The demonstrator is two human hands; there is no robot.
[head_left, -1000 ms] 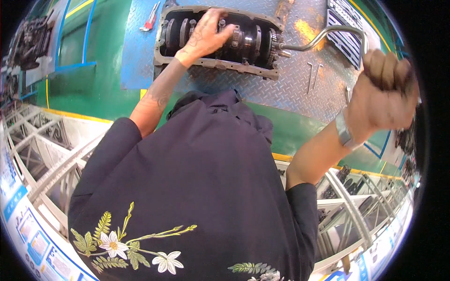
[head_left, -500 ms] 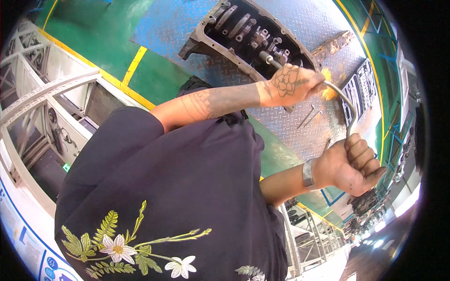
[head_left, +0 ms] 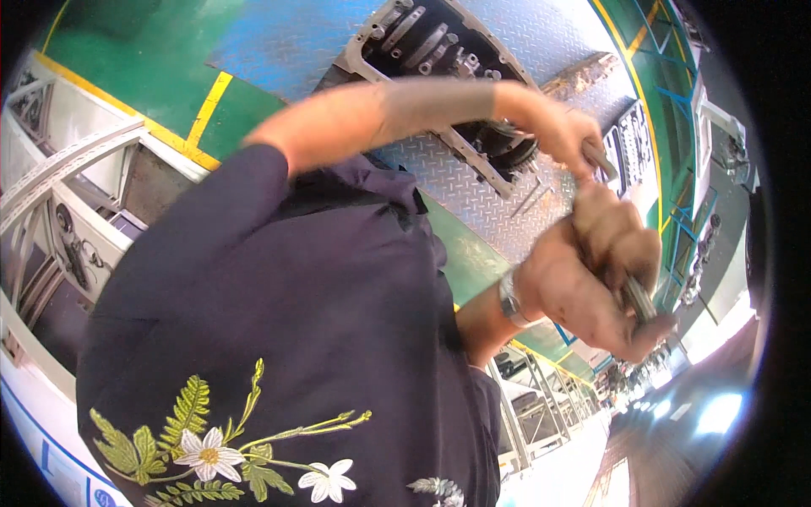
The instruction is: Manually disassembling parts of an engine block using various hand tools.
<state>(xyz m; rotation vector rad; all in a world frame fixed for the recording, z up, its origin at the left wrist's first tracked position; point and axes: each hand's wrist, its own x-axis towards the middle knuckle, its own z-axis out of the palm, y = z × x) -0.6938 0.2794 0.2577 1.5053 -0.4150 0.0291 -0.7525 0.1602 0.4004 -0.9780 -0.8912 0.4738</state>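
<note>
My left hand [head_left: 562,131], blurred by motion, is closed around the shaft of a bent steel speed wrench [head_left: 598,159]. My right hand [head_left: 591,266], with a silver watch on its wrist, grips the wrench's end, which pokes out beside the thumb. It is just below my left hand and closer to me. Beyond my left arm lies an engine block [head_left: 498,182], open side up, showing bearing caps and dark metal parts inside. My forearm and hand hide part of it, and the wrench's socket end cannot be made out.
The block rests on a worn blue checker-plate surface [head_left: 287,42]. Thin metal rods [head_left: 530,198] lie beside it, with a rusty bar [head_left: 579,74] and a tray of tools [head_left: 629,139] farther right. Pale metal racks [head_left: 76,182] stand at the left by the green floor [head_left: 144,51].
My right hand has swung up toward my left hand, turning the wrench's crank. My left hand has shifted slightly right and up, and the view has moved a little.
</note>
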